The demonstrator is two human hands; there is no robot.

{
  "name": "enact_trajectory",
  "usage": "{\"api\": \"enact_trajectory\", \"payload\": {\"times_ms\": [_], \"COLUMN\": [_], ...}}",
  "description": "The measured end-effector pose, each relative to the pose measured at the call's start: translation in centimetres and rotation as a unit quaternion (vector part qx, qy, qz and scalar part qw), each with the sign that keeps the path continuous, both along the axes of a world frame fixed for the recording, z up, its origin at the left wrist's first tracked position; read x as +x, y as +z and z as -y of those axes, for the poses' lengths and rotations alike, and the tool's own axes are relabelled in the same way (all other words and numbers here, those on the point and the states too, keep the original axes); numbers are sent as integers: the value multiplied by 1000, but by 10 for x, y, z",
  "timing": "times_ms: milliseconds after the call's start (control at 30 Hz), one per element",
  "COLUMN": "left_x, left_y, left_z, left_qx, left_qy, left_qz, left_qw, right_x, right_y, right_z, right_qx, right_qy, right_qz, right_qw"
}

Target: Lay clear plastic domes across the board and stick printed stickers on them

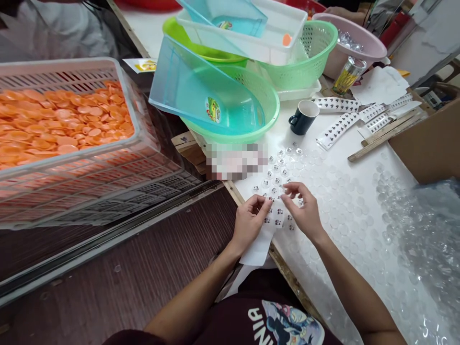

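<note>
My left hand (251,218) pinches the upper part of a white sticker strip (257,247) between thumb and fingertips. Small dark printed figures show on the strip, and its plain tail hangs over the table edge. My right hand (304,208) hovers just to the right with its fingers curved and the thumb slightly apart from the forefinger. Whether a small sticker clings to its fingertips is too small to tell. Beyond both hands lie several clear round discs with stickers (278,181) on them. Plain clear discs (345,206) spread over the table to the right.
A crate (125,103) of orange discs (68,115) stands at left. Green baskets (271,117) and blue trays (230,110) are stacked at the back. Beside them are a dark mug (304,117), sticker strips (338,129), a glass (348,76), wooden sticks (386,132) and a cardboard box (427,141).
</note>
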State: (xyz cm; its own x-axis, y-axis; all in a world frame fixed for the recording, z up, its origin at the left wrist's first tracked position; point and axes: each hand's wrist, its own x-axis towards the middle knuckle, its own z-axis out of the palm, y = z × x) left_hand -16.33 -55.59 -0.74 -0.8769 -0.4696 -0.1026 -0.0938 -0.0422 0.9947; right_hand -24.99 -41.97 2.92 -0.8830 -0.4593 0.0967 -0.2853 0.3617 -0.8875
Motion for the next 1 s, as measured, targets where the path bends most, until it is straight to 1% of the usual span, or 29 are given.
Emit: {"api": "enact_trajectory", "payload": {"times_ms": [67, 133, 233, 300, 367, 433, 467, 533, 600, 700, 767, 867, 933, 1000], "left_x": [0, 0, 0, 0, 0, 1, 1, 1, 1, 2, 2, 2, 3, 3], "left_y": [-1, -2, -4, -5, -6, -6, -6, -6, -7, -7, -7, -6, -6, -6], "left_z": [0, 1, 1, 1, 1, 1, 1, 1, 2, 2, 3, 3, 3, 2], "left_qx": [-6, -7, -6, -7, -11, -18, -21, -25, -30, -40, -45, -50, -48, -47], "left_qy": [-7, -14, -17, -19, -21, -21, -21, -20, -20, -22, -23, -21, -22, -23], "left_qz": [1, 2, 1, 1, 2, 1, 0, -2, -3, -4, -7, -6, -2, -2], "left_qw": [1000, 1000, 1000, 1000, 1000, 1000, 1000, 999, 999, 999, 999, 999, 999, 999], "right_x": [0, 0, 0, -5, -18, -41, -56, -86, -114, -141, -148, -150, -149, -147], "right_y": [-3, -5, -3, 1, 3, 2, 0, -8, -19, -33, -39, -44, -45, -45], "right_z": [7, 12, 15, 14, 13, 12, 12, 12, 13, 19, 23, 28, 31, 35], "right_qx": [2, -11, -43, -63, -90, -112, -110, -93, -63, -7, 26, 75, 124, 188], "right_qy": [31, 47, 47, 42, 21, -19, -37, -73, -90, -105, -108, -101, -90, -73], "right_qz": [27, 39, 48, 55, 49, 31, 28, 37, 56, 62, 56, 33, 4, -40], "right_qw": [999, 998, 997, 996, 995, 993, 993, 992, 992, 992, 992, 991, 988, 979]}}
